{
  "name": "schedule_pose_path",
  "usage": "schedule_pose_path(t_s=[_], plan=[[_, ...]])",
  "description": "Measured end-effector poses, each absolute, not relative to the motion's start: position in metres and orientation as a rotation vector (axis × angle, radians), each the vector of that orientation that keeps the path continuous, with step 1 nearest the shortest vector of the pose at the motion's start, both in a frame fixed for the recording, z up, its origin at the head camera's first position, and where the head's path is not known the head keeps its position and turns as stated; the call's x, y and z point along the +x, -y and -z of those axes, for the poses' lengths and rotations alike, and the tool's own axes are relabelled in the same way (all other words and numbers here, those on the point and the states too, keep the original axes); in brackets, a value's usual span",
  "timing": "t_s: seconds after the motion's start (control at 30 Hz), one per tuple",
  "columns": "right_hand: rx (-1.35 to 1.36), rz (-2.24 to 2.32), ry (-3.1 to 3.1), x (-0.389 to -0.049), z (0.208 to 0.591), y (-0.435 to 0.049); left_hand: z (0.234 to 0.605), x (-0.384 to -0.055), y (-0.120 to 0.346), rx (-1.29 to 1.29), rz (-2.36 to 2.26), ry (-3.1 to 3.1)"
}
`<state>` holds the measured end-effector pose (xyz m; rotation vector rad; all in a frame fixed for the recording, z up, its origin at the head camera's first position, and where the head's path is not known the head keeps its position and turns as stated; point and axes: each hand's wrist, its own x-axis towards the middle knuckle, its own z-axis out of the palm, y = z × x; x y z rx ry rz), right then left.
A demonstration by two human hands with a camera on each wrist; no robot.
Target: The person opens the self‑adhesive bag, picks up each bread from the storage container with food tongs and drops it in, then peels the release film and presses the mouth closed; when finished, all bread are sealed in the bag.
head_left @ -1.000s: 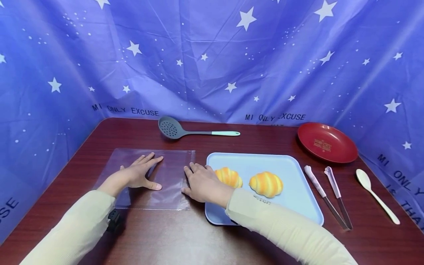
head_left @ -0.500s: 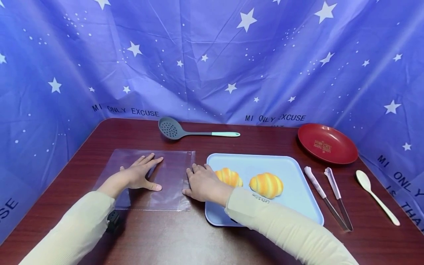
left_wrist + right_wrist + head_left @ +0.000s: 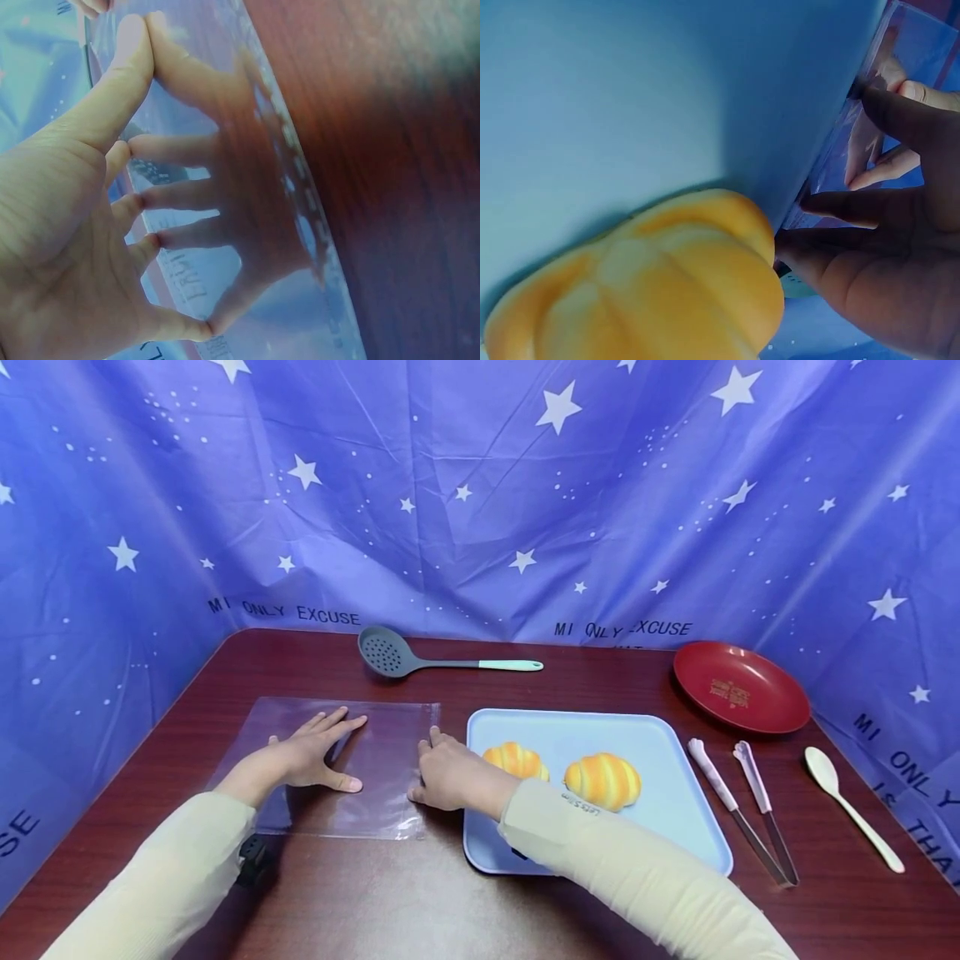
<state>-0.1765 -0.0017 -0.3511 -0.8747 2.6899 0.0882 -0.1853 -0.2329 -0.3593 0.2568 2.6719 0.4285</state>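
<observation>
The left hand [image 3: 300, 760], fingers spread, presses the clear bag [image 3: 390, 756] beneath it; the right hand [image 3: 453, 774], fingertips and thumb apart, touches its edge. Right of that hand, a sleeve [image 3: 615, 852] crosses the tray [image 3: 667, 768] bearing two rolls [image 3: 603, 781]; a skimmer [image 3: 408, 661] lies beyond both hands.

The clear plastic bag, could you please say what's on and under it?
The left hand rests on the bag; the right hand touches its edge. Table shows beneath, except where hands and left arm cover it.

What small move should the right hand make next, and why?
Probably the right hand should pinch the right edge of the clear bag: its thumb and fingers sit apart there, while the left hand lies spread on the bag, likely steadying it.
</observation>
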Motion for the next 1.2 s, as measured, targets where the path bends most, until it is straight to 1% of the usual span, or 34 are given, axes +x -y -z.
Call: schedule_pose_path(t_s=[0.2, 0.43, 0.77, 1.2], plan=[[-0.817, -0.059, -2.696, -0.176, 0.351, 0.006, 0.358, -0.186, 0.237, 0.259, -0.422, -2.676], [-0.844, -0.113, -2.701, -0.177, 0.35, 0.009, 0.359, -0.187, 0.242, 0.248, -0.411, -2.676], [-0.812, -0.204, -2.68, -0.183, 0.344, 0.006, 0.36, -0.186, 0.239, 0.255, -0.432, -2.68], [-0.89, -0.322, -2.701, -0.177, 0.341, -0.001, 0.359, -0.185, 0.24, 0.248, -0.428, -2.674]])
